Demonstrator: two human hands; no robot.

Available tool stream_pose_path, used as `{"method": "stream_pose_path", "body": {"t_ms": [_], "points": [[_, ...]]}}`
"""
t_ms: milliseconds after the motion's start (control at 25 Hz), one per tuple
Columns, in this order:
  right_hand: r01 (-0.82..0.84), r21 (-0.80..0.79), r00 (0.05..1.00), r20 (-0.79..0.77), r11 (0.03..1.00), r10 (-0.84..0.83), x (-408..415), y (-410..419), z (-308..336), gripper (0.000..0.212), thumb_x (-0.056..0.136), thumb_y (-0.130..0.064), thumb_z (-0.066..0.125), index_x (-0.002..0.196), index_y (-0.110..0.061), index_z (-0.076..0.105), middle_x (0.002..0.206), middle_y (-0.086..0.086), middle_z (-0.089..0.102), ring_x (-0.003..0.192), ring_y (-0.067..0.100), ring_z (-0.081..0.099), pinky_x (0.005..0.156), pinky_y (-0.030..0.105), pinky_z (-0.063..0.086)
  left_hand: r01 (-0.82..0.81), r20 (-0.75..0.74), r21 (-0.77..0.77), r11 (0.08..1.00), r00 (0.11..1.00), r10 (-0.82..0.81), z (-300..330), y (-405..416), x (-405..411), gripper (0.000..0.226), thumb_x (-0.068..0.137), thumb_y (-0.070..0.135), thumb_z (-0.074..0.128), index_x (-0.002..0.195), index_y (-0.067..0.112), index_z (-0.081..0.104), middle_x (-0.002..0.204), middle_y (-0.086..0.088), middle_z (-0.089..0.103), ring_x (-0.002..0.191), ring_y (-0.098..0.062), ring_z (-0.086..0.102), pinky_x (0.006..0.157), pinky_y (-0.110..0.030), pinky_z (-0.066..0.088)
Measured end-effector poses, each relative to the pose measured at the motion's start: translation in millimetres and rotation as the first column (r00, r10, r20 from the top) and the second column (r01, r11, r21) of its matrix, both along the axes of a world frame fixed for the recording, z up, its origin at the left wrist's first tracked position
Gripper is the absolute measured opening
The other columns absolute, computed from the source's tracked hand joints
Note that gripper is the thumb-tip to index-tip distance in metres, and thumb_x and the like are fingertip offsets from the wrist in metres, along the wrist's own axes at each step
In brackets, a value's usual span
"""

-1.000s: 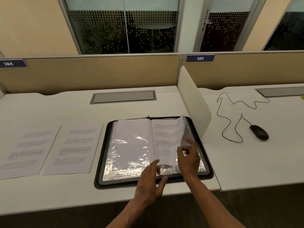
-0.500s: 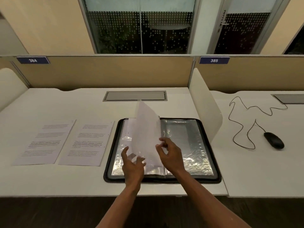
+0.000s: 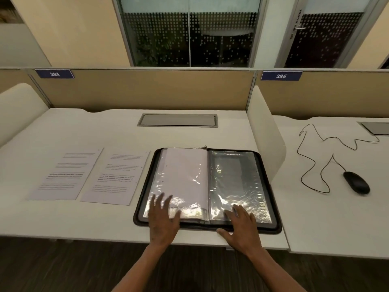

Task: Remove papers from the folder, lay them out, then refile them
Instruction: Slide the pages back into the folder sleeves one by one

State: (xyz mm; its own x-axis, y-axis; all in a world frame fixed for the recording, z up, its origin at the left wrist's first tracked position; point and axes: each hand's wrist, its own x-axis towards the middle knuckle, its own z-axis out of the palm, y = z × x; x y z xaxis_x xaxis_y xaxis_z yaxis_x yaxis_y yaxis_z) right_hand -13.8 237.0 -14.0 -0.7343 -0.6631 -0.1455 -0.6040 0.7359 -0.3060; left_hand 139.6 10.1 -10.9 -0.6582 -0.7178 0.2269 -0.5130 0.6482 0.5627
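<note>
Folder (image 3: 207,187) is lying open flat on the worktop (image 3: 105,218), spine running away from the person, long axis left-right. The page upright half a second ago is now lying flat on the left half. Left hand (image 3: 163,221) fingers (image 3: 156,202) spread straight, pressing the left sleeve; right hand (image 3: 242,226) flat on the right sleeve's near edge. Two papers (image 3: 87,175) are lying just left of the folder.
</note>
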Motion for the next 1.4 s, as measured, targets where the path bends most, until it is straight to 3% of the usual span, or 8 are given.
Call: {"method": "stream_pose_path", "body": {"t_ms": [200, 520, 640, 720, 880, 1000, 1200, 1400], "points": [[-0.024, 0.005, 1.0, 0.001, 1.0, 0.024, 0, 2, -1, 0.074, 0.089, -0.071, 0.049, 0.153, -0.037, 0.031, 0.167, 0.003, 0.016, 0.155, 0.024, 0.007, 0.124, 0.047, 0.007, 0.276, 0.135, -0.009, 0.961, 0.953, -0.272, -24, 6, -5, 0.066, 0.086, 0.069, 0.048, 0.137, 0.028, 0.055, 0.151, -0.001, 0.044, 0.145, -0.023, 0.03, 0.115, -0.049, 0.033], [-0.025, -0.041, 1.0, -0.01, 0.999, 0.024, -7, 3, -4, 0.071, 0.084, -0.07, 0.058, 0.145, -0.037, 0.044, 0.161, 0.001, 0.031, 0.152, 0.023, 0.02, 0.122, 0.048, 0.018, 0.332, 0.252, 0.009, 0.943, 0.912, -0.324, -25, -1, -3, 0.082, 0.084, 0.083, 0.03, 0.144, 0.03, 0.046, 0.159, -0.002, 0.032, 0.15, -0.023, 0.021, 0.12, -0.049, 0.023], [-0.036, -0.042, 0.999, -0.003, 0.998, 0.036, -11, -2, -5, 0.068, 0.082, -0.067, 0.064, 0.141, -0.036, 0.049, 0.157, 0.002, 0.036, 0.149, 0.024, 0.026, 0.121, 0.049, 0.022, 0.315, 0.289, 0.049, 0.948, 0.904, -0.316, -18, -4, -5, 0.07, 0.088, 0.069, 0.048, 0.147, 0.03, 0.042, 0.163, -0.001, 0.024, 0.152, -0.02, 0.01, 0.123, -0.041, 0.008], [-0.022, -0.063, 1.0, 0.002, 0.998, 0.022, -11, -5, -5, 0.068, 0.081, -0.066, 0.065, 0.139, -0.036, 0.049, 0.157, 0.002, 0.037, 0.148, 0.024, 0.028, 0.121, 0.049, 0.023, 0.329, 0.282, 0.055, 0.943, 0.901, -0.33, -18, -8, -7, 0.067, 0.09, 0.061, 0.054, 0.148, 0.031, 0.04, 0.163, 0.0, 0.022, 0.153, -0.02, 0.007, 0.122, -0.039, 0.005], [0.006, -0.031, 1.0, 0.013, 1.0, -0.005, -10, -9, 1, 0.067, 0.078, -0.066, 0.068, 0.136, -0.035, 0.054, 0.153, 0.003, 0.041, 0.146, 0.025, 0.032, 0.118, 0.05, 0.028, 0.364, 0.273, -0.021, 0.931, 0.898, -0.345, -24, -17, -9, 0.071, 0.084, 0.073, 0.041, 0.141, 0.032, 0.046, 0.159, -0.001, 0.031, 0.151, -0.022, 0.018, 0.122, -0.043, 0.018], [0.036, 0.003, 0.999, -0.024, 0.999, -0.036, -9, -20, 12, 0.062, 0.069, -0.07, 0.068, 0.12, -0.036, 0.061, 0.141, 0.003, 0.05, 0.139, 0.028, 0.04, 0.113, 0.053, 0.033, 0.388, 0.244, -0.045, 0.92, 0.898, -0.367, -27, -23, -13, 0.07, 0.084, 0.073, 0.044, 0.139, 0.03, 0.048, 0.156, -0.002, 0.036, 0.148, -0.025, 0.024, 0.12, -0.047, 0.023], [0.069, -0.236, 0.998, 0.017, 0.969, -0.067, -3, -106, 44, 0.065, 0.067, -0.075, 0.068, 0.113, -0.029, 0.069, 0.119, -0.001, 0.063, 0.109, 0.021, 0.06, 0.092, 0.039, 0.05, 0.397, 0.044, -0.113, 0.911, 0.918, -0.395, -24, -52, -7, 0.071, 0.083, 0.076, 0.052, 0.136, 0.029, 0.054, 0.147, -0.002, 0.046, 0.136, -0.021, 0.041, 0.112, -0.04, 0.035], [-0.048, -0.358, 0.992, 0.095, 0.932, 0.087, 24, -263, 52, 0.048, 0.08, -0.053, 0.076, 0.119, -0.026, 0.066, 0.123, -0.005, 0.064, 0.117, 0.015, 0.057, 0.1, 0.028, 0.042, 0.097, -0.082, -0.048, 0.994, 0.992, -0.101, -5, -182, 20, 0.053, 0.092, 0.06, 0.053, 0.132, 0.025, 0.058, 0.137, -0.001, 0.052, 0.129, -0.017, 0.044, 0.107, -0.03, 0.036]]}}
